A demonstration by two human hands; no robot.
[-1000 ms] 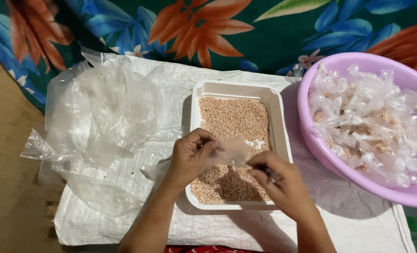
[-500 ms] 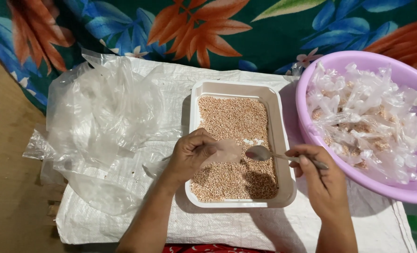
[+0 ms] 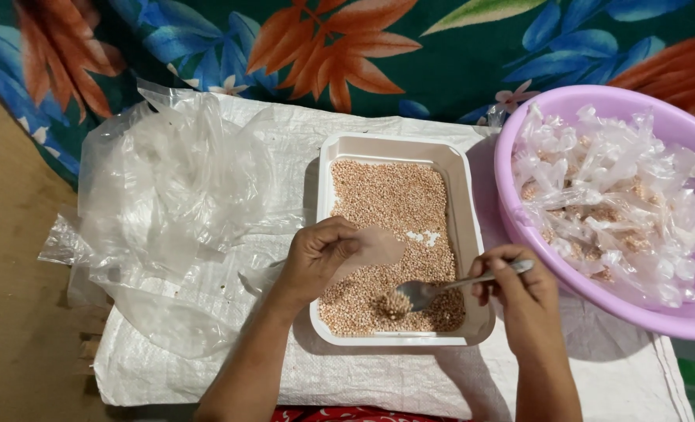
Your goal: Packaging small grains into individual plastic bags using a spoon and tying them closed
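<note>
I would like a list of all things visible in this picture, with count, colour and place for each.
tray: one, white, centre, on the sack
grains: many, pinkish brown, filling the tray
spoon: one, metal, bowl in the grains
small bag: one, clear, over the tray
basin: one, lilac, right
filled bags: many, clear, in the basin
plastic sheets: pile, clear, left
sack: one, white, underneath
cloth: one, floral, behind
left hand: holds the small bag
right hand: holds the spoon
</note>
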